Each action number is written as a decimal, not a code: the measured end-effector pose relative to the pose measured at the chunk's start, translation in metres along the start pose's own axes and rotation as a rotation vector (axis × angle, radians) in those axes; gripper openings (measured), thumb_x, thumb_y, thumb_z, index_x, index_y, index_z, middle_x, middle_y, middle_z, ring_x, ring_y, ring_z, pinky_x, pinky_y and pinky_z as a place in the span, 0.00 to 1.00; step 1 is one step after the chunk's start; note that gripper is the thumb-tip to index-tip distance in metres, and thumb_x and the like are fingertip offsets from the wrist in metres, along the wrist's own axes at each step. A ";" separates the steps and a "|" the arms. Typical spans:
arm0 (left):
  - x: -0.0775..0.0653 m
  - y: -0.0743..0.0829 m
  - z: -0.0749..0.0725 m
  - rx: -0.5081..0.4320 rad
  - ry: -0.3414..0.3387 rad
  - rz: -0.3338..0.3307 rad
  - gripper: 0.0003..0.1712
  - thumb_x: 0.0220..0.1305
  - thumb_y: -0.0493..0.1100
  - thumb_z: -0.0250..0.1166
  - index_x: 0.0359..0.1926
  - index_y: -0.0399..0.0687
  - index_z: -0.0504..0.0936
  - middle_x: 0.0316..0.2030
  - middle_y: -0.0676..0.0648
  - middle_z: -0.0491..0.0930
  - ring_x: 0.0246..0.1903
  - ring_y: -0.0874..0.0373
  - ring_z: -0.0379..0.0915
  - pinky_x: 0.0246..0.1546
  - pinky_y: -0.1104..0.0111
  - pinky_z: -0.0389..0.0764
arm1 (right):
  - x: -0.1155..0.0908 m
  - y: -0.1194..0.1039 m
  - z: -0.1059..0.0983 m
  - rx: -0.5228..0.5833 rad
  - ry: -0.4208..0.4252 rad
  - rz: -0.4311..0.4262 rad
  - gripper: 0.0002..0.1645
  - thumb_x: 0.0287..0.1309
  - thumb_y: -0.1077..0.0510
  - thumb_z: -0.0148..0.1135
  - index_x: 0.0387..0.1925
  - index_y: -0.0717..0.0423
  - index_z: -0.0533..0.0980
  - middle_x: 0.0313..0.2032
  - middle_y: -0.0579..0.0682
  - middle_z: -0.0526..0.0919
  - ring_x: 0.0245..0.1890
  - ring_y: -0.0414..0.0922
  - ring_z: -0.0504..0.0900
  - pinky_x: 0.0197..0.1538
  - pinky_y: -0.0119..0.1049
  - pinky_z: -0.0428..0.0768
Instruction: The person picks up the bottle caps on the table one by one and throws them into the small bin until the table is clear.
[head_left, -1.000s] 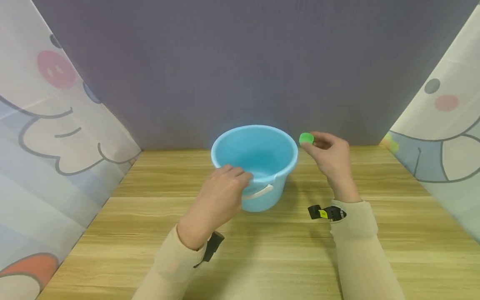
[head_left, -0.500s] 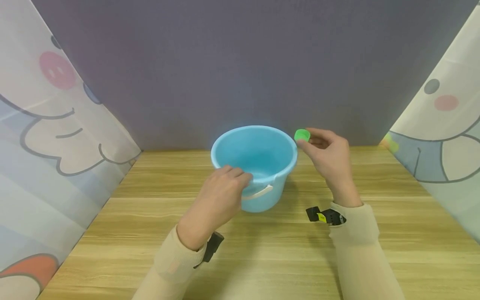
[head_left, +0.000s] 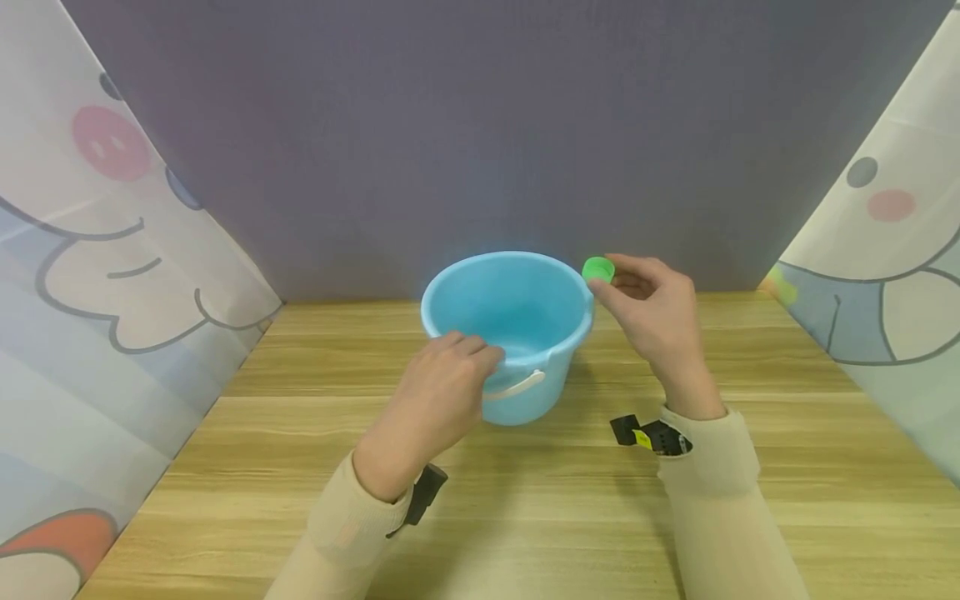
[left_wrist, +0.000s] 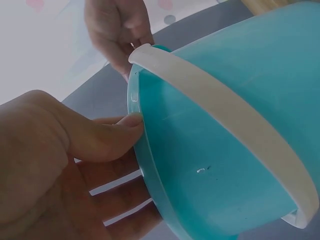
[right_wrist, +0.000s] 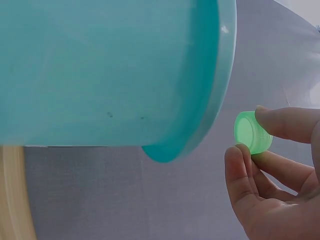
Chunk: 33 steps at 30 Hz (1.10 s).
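Observation:
A light blue bucket (head_left: pixel 525 408) stands upright on the wooden table, its white handle (left_wrist: pixel 220 105) hanging down the near side. My left hand (head_left: pixel 438 392) grips the near left rim; in the left wrist view the thumb lies on the outside and the fingers reach over to the inner side. Just beyond the right rim, my right hand (head_left: pixel 660 317) pinches a small green bottle cap (right_wrist: pixel 252 132) between thumb and fingertips. The cap is held at about rim height, its hollow side facing the head camera. Inside the bucket only blue wall and bottom show.
The wooden table (head_left: pixel 315 433) runs back to a dark grey panel (head_left: pixel 480 133). White curtains with cartoon prints (head_left: pixel 892 204) close in both sides. A black wrist camera (head_left: pixel 626 429) sits on the right wrist, another on the left.
My right hand has moved slightly left with the bottle cap, bringing it closer to the bucket's rim, and the cap has tilted to show more of its hollow. The left hand stays put.

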<state>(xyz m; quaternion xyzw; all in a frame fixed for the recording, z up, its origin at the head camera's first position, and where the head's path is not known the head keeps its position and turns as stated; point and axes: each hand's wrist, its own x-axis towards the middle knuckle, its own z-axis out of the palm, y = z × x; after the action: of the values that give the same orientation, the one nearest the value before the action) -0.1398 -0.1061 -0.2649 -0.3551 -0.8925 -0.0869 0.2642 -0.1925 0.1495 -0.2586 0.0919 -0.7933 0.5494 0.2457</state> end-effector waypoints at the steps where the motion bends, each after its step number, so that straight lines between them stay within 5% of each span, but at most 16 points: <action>1: 0.000 0.000 0.000 0.000 0.001 0.000 0.17 0.44 0.19 0.63 0.29 0.44 0.79 0.24 0.50 0.74 0.26 0.54 0.66 0.32 0.65 0.72 | 0.000 0.000 0.001 -0.002 -0.003 -0.006 0.25 0.61 0.54 0.72 0.58 0.61 0.81 0.46 0.52 0.82 0.43 0.41 0.83 0.48 0.29 0.80; 14: -0.001 -0.001 0.000 0.003 0.009 0.004 0.17 0.43 0.19 0.63 0.29 0.44 0.79 0.23 0.50 0.73 0.26 0.53 0.66 0.32 0.65 0.72 | -0.004 -0.008 0.018 -0.022 -0.064 -0.038 0.24 0.62 0.55 0.71 0.58 0.61 0.81 0.45 0.54 0.82 0.43 0.43 0.83 0.49 0.29 0.81; 24: -0.002 -0.001 -0.001 0.011 0.007 -0.002 0.18 0.43 0.19 0.65 0.31 0.44 0.79 0.24 0.50 0.75 0.27 0.53 0.68 0.33 0.64 0.73 | -0.007 -0.013 0.031 -0.011 -0.110 -0.067 0.23 0.62 0.58 0.71 0.57 0.64 0.80 0.45 0.57 0.82 0.44 0.49 0.83 0.54 0.43 0.81; 33: -0.002 -0.001 -0.001 0.018 -0.003 0.000 0.17 0.44 0.20 0.66 0.32 0.44 0.80 0.25 0.50 0.76 0.27 0.53 0.68 0.32 0.64 0.73 | -0.009 -0.014 0.038 -0.005 -0.140 -0.091 0.23 0.62 0.60 0.71 0.57 0.65 0.80 0.45 0.58 0.81 0.43 0.50 0.84 0.53 0.44 0.82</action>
<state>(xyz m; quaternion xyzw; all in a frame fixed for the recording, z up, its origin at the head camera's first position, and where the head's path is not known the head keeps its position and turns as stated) -0.1390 -0.1085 -0.2650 -0.3528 -0.8937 -0.0784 0.2658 -0.1902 0.1084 -0.2623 0.1656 -0.8050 0.5279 0.2144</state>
